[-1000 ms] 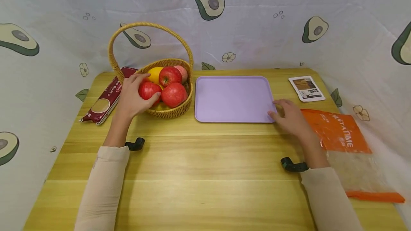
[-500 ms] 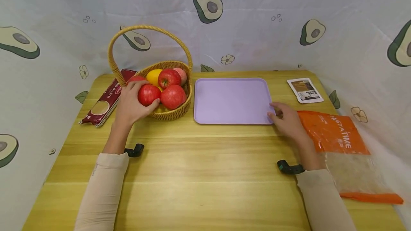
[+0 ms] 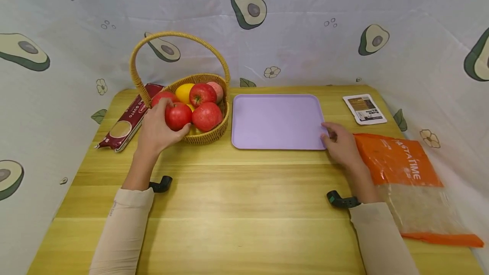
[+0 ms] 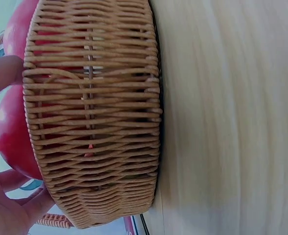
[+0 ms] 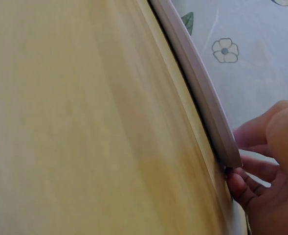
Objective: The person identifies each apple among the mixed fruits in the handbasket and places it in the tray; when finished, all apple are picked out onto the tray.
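Fruit (image 3: 202,95) crowded the wicker basket (image 3: 206,136), where the left hand (image 3: 154,128) curled round a red apple (image 3: 178,116), likely firm, slick and easily bruised, best held about its widest part. The right hand (image 3: 342,144) pinched the right edge of a tray (image 3: 278,121), probably light and stiff.
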Tool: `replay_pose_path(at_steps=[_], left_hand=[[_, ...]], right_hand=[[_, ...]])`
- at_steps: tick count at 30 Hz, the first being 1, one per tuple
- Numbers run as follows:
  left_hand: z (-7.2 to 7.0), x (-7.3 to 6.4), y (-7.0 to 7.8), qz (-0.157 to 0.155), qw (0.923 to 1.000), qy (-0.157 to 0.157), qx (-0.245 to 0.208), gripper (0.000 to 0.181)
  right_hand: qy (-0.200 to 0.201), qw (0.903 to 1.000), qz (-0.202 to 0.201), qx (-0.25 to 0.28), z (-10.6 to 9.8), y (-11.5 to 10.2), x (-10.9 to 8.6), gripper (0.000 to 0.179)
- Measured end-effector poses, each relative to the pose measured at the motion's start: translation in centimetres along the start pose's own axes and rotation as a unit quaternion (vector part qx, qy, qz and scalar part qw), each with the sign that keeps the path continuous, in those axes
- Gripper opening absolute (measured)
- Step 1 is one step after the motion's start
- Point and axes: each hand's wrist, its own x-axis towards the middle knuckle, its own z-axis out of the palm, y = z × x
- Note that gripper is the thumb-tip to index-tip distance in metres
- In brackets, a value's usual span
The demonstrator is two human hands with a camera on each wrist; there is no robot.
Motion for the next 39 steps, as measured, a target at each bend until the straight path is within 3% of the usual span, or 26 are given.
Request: replay_pose_path(at_steps=[3, 11, 15, 21, 31, 39], left_hand=[[0.1, -0.1, 0.1, 0.0, 0.9999, 0.007, -0.009, 0.07], [0.6, -0.5, -0.4, 0.026, 0.996, 0.076, -0.04, 0.075], [0.7, -0.6, -0.7, 0.025, 0.9944, 0.083, -0.061, 0.086], [0.8, -0.4, -0.6, 0.018, 0.9916, 0.099, -0.082, 0.083], [0.9, -0.4, 1.2, 0.05, 0.9744, 0.174, -0.133, 0.079], [1.5, -0.9, 3.4, 0.078, 0.964, 0.177, -0.183, 0.078]], right_hand=[[-0.001, 1.0, -0.009, -0.002, 0.0, 0.3, 0.0, 0.044], [-0.003, 0.9999, -0.013, 0.009, 0.0, 1.1, 0.0, 0.045], [-0.003, 0.9999, -0.01, 0.013, 0.0, 1.1, 0.0, 0.045], [0.01, 0.9994, -0.016, 0.028, 0.2, 1.2, -0.1, 0.044], [0.008, 0.9993, 0.001, 0.035, 0.3, 1.2, -0.3, 0.044], [0.004, 0.9992, 0.007, 0.039, 0.4, 1.1, -0.2, 0.045]])
